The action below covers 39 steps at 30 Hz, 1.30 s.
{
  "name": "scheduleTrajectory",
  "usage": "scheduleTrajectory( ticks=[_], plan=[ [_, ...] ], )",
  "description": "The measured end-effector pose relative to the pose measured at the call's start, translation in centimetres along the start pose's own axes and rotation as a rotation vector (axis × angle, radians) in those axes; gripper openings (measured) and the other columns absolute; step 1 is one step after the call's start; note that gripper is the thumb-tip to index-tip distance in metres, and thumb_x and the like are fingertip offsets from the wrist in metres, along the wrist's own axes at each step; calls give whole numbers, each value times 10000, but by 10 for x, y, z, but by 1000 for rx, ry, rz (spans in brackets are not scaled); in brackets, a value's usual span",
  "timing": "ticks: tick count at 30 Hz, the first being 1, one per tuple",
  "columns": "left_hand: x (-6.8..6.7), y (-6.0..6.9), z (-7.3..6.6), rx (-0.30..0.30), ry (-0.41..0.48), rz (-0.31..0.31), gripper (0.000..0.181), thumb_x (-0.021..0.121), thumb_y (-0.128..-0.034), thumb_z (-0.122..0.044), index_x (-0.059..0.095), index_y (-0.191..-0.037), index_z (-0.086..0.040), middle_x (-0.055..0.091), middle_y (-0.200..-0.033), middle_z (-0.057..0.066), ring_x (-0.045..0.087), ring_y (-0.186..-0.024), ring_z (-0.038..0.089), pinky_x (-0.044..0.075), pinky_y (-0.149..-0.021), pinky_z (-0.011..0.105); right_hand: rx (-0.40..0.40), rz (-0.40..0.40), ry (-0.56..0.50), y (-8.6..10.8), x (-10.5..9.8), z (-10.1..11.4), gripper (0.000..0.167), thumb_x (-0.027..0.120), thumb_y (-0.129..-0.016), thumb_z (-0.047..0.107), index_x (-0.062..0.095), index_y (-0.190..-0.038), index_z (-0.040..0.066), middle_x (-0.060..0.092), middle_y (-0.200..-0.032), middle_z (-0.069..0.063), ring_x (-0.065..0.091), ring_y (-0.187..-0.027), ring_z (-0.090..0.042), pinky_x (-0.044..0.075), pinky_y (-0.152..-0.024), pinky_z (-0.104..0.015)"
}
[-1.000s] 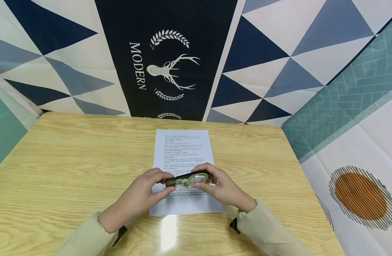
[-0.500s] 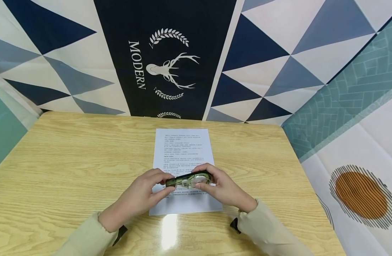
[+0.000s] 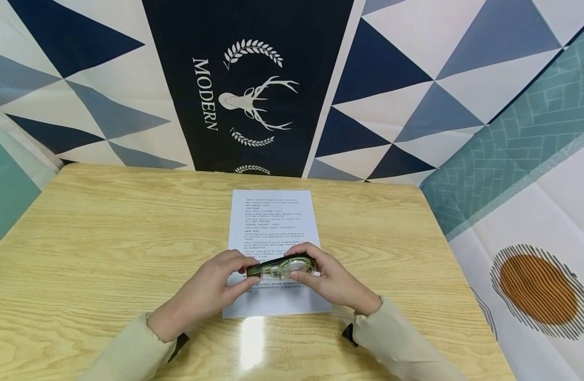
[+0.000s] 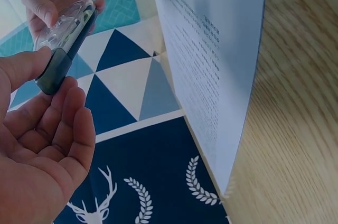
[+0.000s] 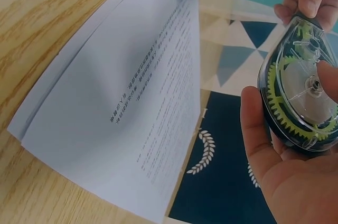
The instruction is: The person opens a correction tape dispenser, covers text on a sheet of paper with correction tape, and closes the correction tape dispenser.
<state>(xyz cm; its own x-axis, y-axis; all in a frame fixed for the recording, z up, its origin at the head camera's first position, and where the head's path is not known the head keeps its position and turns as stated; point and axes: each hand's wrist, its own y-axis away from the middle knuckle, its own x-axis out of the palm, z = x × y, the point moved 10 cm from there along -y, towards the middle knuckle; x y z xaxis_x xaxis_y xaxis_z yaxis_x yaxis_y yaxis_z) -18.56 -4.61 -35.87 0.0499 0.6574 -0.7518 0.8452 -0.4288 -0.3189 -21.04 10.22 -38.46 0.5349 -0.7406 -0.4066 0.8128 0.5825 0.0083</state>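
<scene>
A correction tape dispenser [image 3: 284,268] with a clear body, green gears and a dark cap is held level above printed paper [image 3: 272,217]. My left hand [image 3: 208,288] pinches its capped end between thumb and fingers. Around the wide, round end, my right hand [image 3: 337,278] has its thumb on the clear side and fingers on the dark edge. In the left wrist view the dark cap [image 4: 54,71] sits between left thumb and fingers. The right wrist view shows the green gear [image 5: 282,113] and white spool inside the clear shell.
The wooden table [image 3: 129,227] extends on both sides of the paper. Two or more sheets [image 5: 105,76] lie stacked, with edges slightly offset. Behind the table hangs a patterned cloth [image 3: 253,106] with a deer head and triangles.
</scene>
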Motion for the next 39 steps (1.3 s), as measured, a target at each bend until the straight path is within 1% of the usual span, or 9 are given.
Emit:
scheduleTrajectory(
  ticks=[5, 12, 15, 20, 22, 29, 36, 39],
  plan=[
    [0, 1, 1, 10, 3, -3, 240, 707, -824, -262, 688, -1039, -157, 635, -907, -103, 544, -814, 24, 489, -699, 206, 8, 4, 3, -1, 2, -2, 320, 602, -906, 182, 522, -1214, 158, 560, -1205, -8, 556, -1031, -147, 472, -852, -246],
    [1, 1, 3, 8, 9, 18, 235, 696, -835, -269, 684, -1044, -163, 631, -918, -109, 538, -822, 24, 483, -700, 204, 14, 4, 9, -1, 2, -3, 307, 602, -905, 184, 522, -1201, 205, 570, -1183, -6, 560, -1023, -146, 472, -849, -246],
    [2, 2, 3, 10, 7, 21, 235, 694, -836, -270, 683, -1043, -159, 630, -916, -107, 541, -821, 31, 484, -700, 206, 17, 5, 12, -1, 3, -3, 308, 602, -905, 185, 522, -1202, 209, 568, -1185, -2, 559, -1020, -146, 472, -847, -247],
    [2, 2, 5, 10, -3, 19, 237, 695, -835, -273, 684, -1043, -160, 630, -916, -107, 540, -819, 29, 486, -700, 207, 3, 7, 13, -2, 3, -2, 318, 603, -903, 169, 522, -1210, 152, 562, -1192, -4, 557, -1023, -142, 471, -851, -247],
    [1, 2, 5, 10, -5, 14, 238, 698, -833, -270, 685, -1044, -161, 631, -919, -106, 537, -820, 23, 487, -701, 207, -1, 8, 13, -3, 4, -2, 318, 602, -903, 167, 521, -1209, 145, 563, -1190, -6, 558, -1022, -140, 472, -852, -248],
    [1, 3, 6, 5, 2, 9, 243, 699, -832, -266, 684, -1049, -158, 633, -919, -106, 538, -825, 22, 487, -703, 208, 11, 10, 17, -3, 3, -3, 309, 601, -904, 178, 523, -1203, 197, 572, -1184, 0, 561, -1028, -140, 468, -857, -249],
    [2, 2, 7, -6, 7, 18, 238, 695, -836, -266, 684, -1050, -161, 632, -915, -104, 547, -825, 37, 493, -700, 223, 26, 19, 6, -3, 3, -4, 309, 596, -908, 190, 517, -1206, 218, 564, -1202, 0, 554, -1046, -149, 466, -866, -254],
    [2, 3, 10, -20, -3, 12, 231, 698, -834, -263, 685, -1038, -155, 626, -906, -107, 544, -818, 47, 489, -697, 225, 24, 8, 21, -2, 0, -4, 313, 598, -906, 190, 519, -1208, 222, 557, -1224, -8, 553, -1056, -147, 464, -873, -257]
  ],
)
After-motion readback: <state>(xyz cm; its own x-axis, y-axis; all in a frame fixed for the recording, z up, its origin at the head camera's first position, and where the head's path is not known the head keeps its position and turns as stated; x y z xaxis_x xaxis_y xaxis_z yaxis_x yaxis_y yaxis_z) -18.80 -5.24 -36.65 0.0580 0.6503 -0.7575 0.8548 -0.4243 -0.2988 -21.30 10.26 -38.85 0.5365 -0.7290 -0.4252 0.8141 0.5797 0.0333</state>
